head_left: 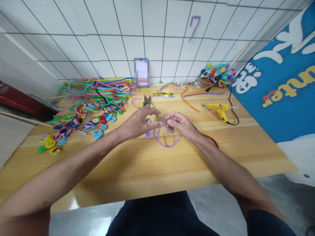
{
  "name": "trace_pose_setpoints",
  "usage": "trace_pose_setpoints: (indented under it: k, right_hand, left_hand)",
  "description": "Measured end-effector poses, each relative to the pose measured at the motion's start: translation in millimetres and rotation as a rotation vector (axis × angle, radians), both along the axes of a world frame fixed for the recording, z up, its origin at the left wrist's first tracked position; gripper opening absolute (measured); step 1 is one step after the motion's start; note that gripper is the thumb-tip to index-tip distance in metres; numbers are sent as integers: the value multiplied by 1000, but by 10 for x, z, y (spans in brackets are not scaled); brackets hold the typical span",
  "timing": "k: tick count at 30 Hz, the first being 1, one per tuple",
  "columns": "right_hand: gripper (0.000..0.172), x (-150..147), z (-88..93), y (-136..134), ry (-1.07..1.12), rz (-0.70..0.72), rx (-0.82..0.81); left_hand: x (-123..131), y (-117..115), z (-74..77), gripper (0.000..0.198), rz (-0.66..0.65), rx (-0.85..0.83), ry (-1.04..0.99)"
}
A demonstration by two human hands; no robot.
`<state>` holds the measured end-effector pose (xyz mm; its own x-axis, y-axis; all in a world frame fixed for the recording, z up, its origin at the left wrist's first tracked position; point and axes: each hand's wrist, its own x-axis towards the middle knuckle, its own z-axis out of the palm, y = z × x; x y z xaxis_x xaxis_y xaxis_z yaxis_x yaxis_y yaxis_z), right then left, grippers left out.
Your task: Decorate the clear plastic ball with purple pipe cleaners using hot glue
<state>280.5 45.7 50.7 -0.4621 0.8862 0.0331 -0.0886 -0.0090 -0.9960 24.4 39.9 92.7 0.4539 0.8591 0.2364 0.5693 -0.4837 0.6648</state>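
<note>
My right hand (179,123) is closed around what looks like a small pair of scissors (171,129), with a finger loop showing below the fingers and a thin blade pointing left. Facing it, my left hand (139,122) has its thumb and fingers apart near the blade tip, with nothing visible between them. A purple pipe cleaner (168,146) curves in an open loop just below my right hand. Partly hidden under my left hand is a coiled purple piece (149,133). Pliers (147,100) with green and yellow handles lie right behind my left hand.
Pipe cleaners (98,90) are heaped at the back left, with coiled shapes (97,134) in front. A phone (141,73) leans on the tiled wall. At right lie a yellow glue gun (219,109) with its cord and a bag of colourful pieces (216,76).
</note>
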Motion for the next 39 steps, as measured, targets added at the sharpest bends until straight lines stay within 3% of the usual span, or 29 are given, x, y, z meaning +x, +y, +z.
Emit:
trace_pose_setpoints:
  k: [6,10,18,26,39]
  right_hand:
    - [45,27,-23,52,123,-20,-6]
    - [46,70,20,74,119,-25,29]
    - [57,138,66,154,150,-172,86]
    - [58,98,-1,135,66,-151,195]
    - [35,249,-46,349,80,-369,176]
  left_hand:
    - [238,337,249,40,-287,-175,269]
    - [411,466,331,30,-381,-301,264]
    - [552,440,18,32,-212,-541,-321]
    - [562,475,7,29,-167,-606,-312]
    - [256,545,140,26,204,-370,-428]
